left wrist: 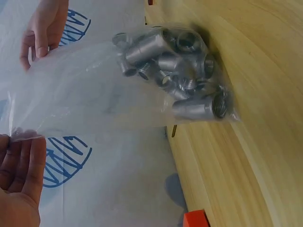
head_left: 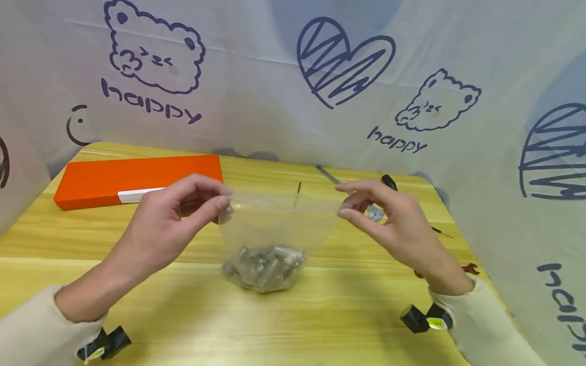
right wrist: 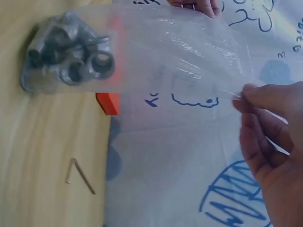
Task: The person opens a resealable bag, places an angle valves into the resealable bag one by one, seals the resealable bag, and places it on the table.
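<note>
A clear plastic bag (head_left: 274, 223) hangs upright between both hands, its bottom resting on the wooden table (head_left: 183, 315). Several grey metal sleeves (head_left: 265, 267) lie bunched in the bag's bottom (left wrist: 184, 75) (right wrist: 66, 52). My left hand (head_left: 183, 208) pinches the bag's top left corner between thumb and fingers (left wrist: 21, 156). My right hand (head_left: 380, 213) pinches the top right corner (right wrist: 255, 104). The bag's mouth is stretched taut between them.
An orange flat box (head_left: 133, 179) lies at the back left of the table. Small tools, including a black-handled screwdriver (head_left: 389, 182) and a thin metal rod (head_left: 298, 193), lie behind the bag. A printed cloth backdrop (head_left: 320, 76) surrounds the table.
</note>
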{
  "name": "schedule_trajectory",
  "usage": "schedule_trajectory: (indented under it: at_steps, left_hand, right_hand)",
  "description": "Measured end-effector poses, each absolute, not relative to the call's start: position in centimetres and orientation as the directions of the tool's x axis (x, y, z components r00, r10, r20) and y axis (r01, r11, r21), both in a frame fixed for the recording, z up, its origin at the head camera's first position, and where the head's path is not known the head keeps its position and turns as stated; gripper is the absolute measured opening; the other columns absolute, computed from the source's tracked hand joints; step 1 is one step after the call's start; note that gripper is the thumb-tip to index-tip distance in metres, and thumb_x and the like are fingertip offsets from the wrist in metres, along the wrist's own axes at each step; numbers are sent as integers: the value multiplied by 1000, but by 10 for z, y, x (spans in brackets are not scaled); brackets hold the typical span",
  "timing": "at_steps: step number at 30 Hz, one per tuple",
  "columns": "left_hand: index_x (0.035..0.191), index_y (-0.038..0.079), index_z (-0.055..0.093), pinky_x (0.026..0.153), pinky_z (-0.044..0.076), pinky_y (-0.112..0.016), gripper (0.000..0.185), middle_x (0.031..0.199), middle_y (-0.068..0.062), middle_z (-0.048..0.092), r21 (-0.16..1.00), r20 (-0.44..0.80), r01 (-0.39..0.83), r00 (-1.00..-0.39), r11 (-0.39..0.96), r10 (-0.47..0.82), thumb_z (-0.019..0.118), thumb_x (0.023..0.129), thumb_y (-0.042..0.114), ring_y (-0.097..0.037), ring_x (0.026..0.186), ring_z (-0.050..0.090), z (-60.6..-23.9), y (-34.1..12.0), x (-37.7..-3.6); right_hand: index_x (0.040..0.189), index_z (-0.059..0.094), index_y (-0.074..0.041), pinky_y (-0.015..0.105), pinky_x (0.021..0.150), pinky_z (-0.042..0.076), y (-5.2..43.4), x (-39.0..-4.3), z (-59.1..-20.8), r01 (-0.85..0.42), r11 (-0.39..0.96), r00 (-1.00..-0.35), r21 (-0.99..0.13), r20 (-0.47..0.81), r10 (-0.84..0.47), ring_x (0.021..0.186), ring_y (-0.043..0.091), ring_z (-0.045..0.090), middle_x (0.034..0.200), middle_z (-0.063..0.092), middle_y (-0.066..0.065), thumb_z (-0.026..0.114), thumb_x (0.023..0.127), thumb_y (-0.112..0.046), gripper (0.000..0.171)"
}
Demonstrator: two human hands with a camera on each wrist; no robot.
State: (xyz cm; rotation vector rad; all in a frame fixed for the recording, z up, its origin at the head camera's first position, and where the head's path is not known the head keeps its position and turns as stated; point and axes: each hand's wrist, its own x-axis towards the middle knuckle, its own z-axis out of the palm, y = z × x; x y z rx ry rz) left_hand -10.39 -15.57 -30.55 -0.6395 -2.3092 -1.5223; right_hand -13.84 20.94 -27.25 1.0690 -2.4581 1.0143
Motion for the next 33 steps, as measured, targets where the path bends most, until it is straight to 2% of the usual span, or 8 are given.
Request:
schedule_trajectory:
  at_steps: [3,6,14,16,21,24,27,33]
  left_hand:
    - [113,15,75,78,62,-18,14,97,5,80,762,503,541,-841,357,200,75,103,6,-11,84,77,-306,-154,-103]
    - [112,15,74,82,60,-15,12,100,5,81,746,507,545,-837,382,205,75,104,6,-8,88,77,-306,-153,-102]
    - [108,10,73,89,58,-11,7,99,4,82,696,574,584,-802,418,164,73,104,5,-6,90,78,-309,-148,-100]
    - [109,10,72,88,59,-11,5,101,3,82,713,559,564,-816,415,150,73,105,7,-5,90,78,-309,-147,-99]
    - [115,13,70,80,60,-15,12,102,5,82,761,490,512,-856,397,165,76,104,14,-6,89,79,-310,-147,-99]
    - [116,15,74,77,60,-16,12,101,6,83,751,482,509,-858,421,176,77,104,15,-6,89,79,-310,-146,-100]
    - [113,15,76,78,59,-14,9,100,7,83,717,502,523,-846,460,180,74,105,12,-6,88,79,-311,-146,-100]
    - [107,9,74,84,58,-11,8,97,5,83,650,601,606,-779,459,178,71,104,1,-12,91,82,-310,-142,-101]
  right_hand:
    - [122,78,-16,20,80,56,214,-135,-281,-651,484,-757,-585,458,-466,91,9,69,104,79,-6,77,99,1,29]
    - [111,79,-17,21,80,55,217,-135,-288,-633,493,-772,-597,436,-463,95,10,70,107,79,-6,74,102,0,19]
    - [108,73,-6,18,80,52,208,-133,-299,-750,478,-659,-458,585,-473,87,9,64,103,77,-1,69,104,0,8]
    - [107,71,-5,18,79,52,205,-132,-302,-742,459,-669,-490,590,-453,90,10,65,104,77,1,68,103,2,8]
    - [105,67,-4,21,86,53,200,-133,-309,-650,399,-757,-647,502,-417,100,11,69,106,76,5,63,105,5,10]
    - [109,69,-3,22,91,56,198,-134,-311,-630,358,-767,-689,480,-425,100,13,70,105,76,6,64,106,4,10]
    - [109,73,-6,21,93,57,196,-134,-312,-659,360,-745,-661,508,-432,98,13,71,103,77,4,68,104,3,11]
    - [105,76,-9,20,94,54,191,-135,-306,-704,438,-709,-560,594,-380,97,10,72,100,79,1,72,100,3,13]
